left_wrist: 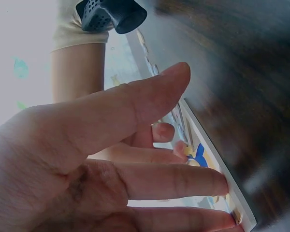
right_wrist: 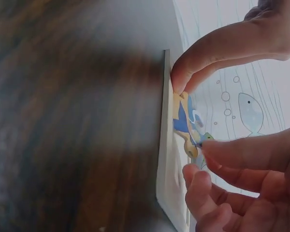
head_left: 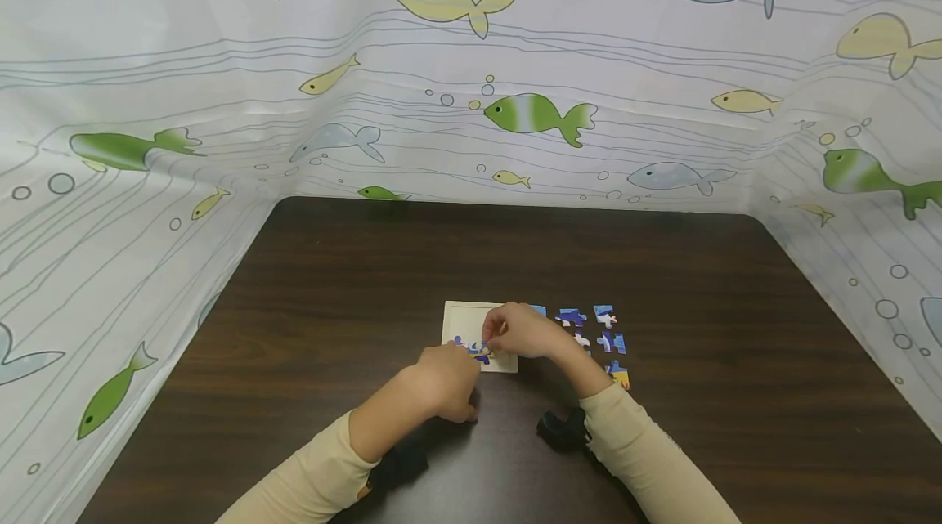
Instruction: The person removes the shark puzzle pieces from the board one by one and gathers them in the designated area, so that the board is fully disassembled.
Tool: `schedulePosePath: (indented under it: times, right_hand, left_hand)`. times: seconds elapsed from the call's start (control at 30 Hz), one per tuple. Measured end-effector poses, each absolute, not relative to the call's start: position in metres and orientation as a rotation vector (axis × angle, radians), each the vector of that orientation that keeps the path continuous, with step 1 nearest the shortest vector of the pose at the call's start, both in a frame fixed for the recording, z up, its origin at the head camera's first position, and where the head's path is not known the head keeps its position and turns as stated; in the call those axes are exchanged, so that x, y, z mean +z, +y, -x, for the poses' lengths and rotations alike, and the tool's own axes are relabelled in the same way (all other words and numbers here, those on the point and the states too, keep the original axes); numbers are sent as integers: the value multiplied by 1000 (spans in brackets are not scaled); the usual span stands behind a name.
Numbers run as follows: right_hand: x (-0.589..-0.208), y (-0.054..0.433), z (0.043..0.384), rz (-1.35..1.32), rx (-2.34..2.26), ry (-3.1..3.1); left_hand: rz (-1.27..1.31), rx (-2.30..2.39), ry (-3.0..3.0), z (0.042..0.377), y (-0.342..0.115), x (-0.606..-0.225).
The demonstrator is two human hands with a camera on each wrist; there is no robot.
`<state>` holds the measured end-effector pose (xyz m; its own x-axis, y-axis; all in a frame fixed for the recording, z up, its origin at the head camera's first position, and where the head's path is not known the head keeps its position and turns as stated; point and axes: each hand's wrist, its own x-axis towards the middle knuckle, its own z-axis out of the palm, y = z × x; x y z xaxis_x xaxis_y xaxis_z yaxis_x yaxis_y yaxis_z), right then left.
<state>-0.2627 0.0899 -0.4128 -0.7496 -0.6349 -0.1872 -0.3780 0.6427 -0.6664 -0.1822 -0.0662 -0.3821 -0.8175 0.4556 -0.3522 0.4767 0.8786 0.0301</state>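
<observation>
A pale puzzle tray lies on the table with a few joined jigsaw pieces along its near side. My left hand reaches over the tray's near left corner. Its fingers are straight, and the fingertips press on the pieces by the rim, as the left wrist view shows. From the right, my right hand pinches a small puzzle piece between thumb and fingers. That piece sits against the edge of the joined ones, mostly hidden by the fingertips.
Several loose puzzle pieces lie in rows right of the tray, some partly behind my right forearm. Black wrist devices hang under both sleeves. A fish-patterned curtain encloses the dark wooden table.
</observation>
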Motion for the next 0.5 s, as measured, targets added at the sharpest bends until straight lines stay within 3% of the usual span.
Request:
schedulePosePath:
  times: [0.5]
  right_hand:
    - [-415,89,262,802,-939,2388]
  left_hand:
    - [-713,-115,2672,184,-66,-381]
